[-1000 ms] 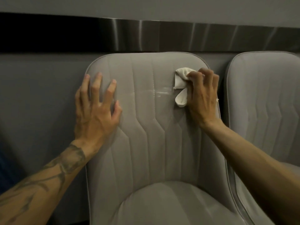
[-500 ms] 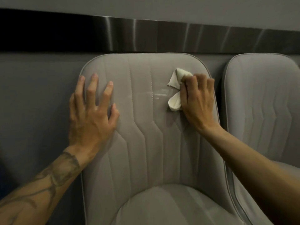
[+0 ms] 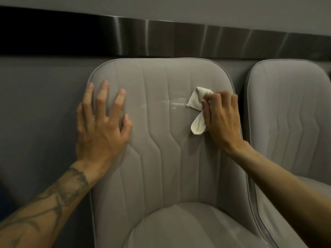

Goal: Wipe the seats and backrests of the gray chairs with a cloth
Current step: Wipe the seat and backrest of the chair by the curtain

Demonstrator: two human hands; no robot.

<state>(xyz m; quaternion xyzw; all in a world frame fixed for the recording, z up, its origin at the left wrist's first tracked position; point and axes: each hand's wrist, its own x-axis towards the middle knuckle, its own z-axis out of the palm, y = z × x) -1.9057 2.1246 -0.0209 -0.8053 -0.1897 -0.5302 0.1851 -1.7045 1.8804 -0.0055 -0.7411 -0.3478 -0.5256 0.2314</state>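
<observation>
Currently the right hand (image 3: pixel 222 120) bunches a white cloth (image 3: pixel 198 109) against the gray chair's backrest (image 3: pixel 161 140), near its upper right edge beside a wet streak (image 3: pixel 176 104). Left hand (image 3: pixel 102 129) rests flat, fingers spread, at the backrest's upper left. Second chair (image 3: pixel 290 122) sits alongside, right.

Bare forearms; the left forearm (image 3: pixel 44 212) bears a dark tattoo (image 3: pixel 71 183).

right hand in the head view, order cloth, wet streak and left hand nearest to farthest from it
1. cloth: gripped in the right hand, on the backrest.
2. wet streak: just left of the cloth.
3. left hand: flat on the backrest's left side.
</observation>
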